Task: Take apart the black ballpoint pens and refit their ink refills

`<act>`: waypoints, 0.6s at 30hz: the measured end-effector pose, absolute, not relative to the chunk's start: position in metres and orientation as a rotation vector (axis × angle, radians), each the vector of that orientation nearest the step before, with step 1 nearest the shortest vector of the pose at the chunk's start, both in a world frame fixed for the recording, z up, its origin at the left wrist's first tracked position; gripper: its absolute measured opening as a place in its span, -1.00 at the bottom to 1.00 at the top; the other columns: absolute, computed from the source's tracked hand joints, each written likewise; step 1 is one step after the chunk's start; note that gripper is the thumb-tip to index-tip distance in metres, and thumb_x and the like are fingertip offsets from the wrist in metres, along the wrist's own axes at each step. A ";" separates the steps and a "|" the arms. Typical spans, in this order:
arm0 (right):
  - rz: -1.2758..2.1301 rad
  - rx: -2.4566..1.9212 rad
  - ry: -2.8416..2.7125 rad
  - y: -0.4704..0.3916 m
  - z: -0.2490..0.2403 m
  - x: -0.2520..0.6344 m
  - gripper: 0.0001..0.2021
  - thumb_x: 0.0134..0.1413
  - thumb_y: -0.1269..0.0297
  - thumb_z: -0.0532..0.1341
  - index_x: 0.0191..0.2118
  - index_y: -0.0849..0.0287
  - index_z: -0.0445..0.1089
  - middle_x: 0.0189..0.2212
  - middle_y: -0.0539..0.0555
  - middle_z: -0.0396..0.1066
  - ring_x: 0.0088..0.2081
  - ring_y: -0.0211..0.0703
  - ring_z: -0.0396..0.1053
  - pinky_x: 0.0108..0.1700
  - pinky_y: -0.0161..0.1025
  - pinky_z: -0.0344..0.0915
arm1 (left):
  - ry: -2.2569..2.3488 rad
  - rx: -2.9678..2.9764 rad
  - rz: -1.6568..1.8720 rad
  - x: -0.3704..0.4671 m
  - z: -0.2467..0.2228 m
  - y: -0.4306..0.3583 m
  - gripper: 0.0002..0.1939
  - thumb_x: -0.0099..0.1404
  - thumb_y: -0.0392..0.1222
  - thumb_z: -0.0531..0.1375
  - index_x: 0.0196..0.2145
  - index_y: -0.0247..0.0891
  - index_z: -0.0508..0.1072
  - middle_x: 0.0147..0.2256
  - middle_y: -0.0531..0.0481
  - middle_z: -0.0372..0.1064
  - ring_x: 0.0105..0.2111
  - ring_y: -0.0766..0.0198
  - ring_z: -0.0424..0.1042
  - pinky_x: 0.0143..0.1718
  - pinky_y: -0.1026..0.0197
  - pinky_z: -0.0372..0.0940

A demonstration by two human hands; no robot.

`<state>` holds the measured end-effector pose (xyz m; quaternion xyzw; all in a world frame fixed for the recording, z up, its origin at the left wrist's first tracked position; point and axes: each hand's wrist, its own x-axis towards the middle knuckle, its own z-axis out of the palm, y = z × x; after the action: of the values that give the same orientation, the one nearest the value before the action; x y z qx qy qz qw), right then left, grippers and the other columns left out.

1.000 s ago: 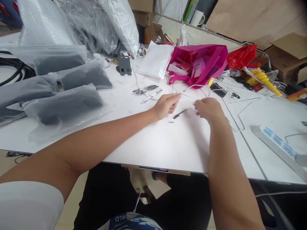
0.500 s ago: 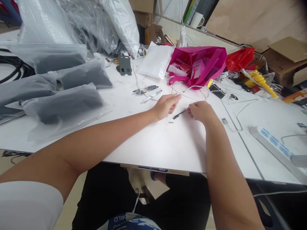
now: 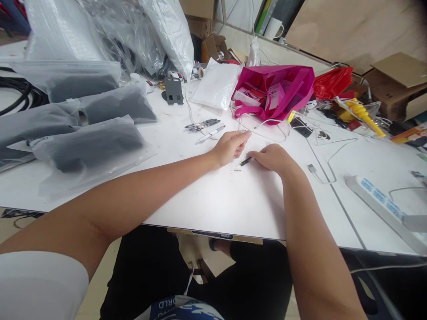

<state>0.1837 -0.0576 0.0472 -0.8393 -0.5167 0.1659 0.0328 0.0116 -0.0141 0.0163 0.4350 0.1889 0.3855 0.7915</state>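
Observation:
My left hand point(image 3: 231, 147) is closed above the white table, thumb pressed on the forefinger. What it pinches, if anything, is too small to make out. My right hand point(image 3: 271, 158) is closed at the fingertips on a thin black pen-like stick point(image 3: 246, 162) with a yellow mark, its far part hidden behind the fingers. A tiny grey piece point(image 3: 237, 170) lies on the table just below the stick. Beyond my left hand lie several clear-and-black pens point(image 3: 203, 125) and a white pen point(image 3: 211, 134).
Grey packages in plastic bags point(image 3: 86, 144) cover the left side. A magenta bag point(image 3: 296, 86) with small boxes stands at the back, beside a white padded pouch point(image 3: 216, 84). White cables point(image 3: 330, 164) and a power strip point(image 3: 380, 200) occupy the right.
My right hand has moved slightly left, its fingertips sliding along the stick toward the yellow-marked end. The left hand has hardly moved.

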 end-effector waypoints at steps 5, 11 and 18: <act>0.514 -2.611 -1.513 -0.057 0.051 0.173 -0.74 0.19 0.18 0.22 -0.51 0.11 0.34 -0.61 0.09 0.34 -0.49 -0.08 0.32 -0.32 -0.10 0.22 | 0.405 0.951 0.837 0.012 0.016 -0.014 -0.52 0.52 -0.11 0.23 -0.53 -0.27 0.20 -0.62 0.22 -0.04 -0.67 0.54 -0.04 -0.62 0.41 -0.13; 0.406 -2.695 -1.523 -0.051 0.045 0.171 -0.71 0.20 0.12 0.18 -0.21 0.25 0.50 -0.36 0.28 0.55 -0.32 0.08 0.49 -0.32 -0.10 0.26 | 0.414 0.979 0.845 0.012 0.016 -0.014 -0.53 0.54 -0.18 0.20 -0.53 -0.26 0.18 -0.62 0.22 -0.04 -0.67 0.54 -0.04 -0.60 0.39 -0.14; 0.328 -2.715 -1.526 -0.046 0.041 0.171 -0.54 0.22 0.02 0.17 0.02 0.32 0.48 -0.10 0.43 0.58 -0.13 0.22 0.56 -0.28 -0.08 0.33 | 0.426 0.968 0.848 0.013 0.017 -0.015 -0.53 0.51 -0.19 0.23 -0.53 -0.26 0.18 -0.61 0.21 -0.01 -0.66 0.54 -0.03 -0.60 0.40 -0.14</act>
<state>0.1709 -0.0465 0.0409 -0.8669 -0.4873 0.1046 0.0051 0.0127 -0.0152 0.0170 0.4476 0.1972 0.3925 0.7789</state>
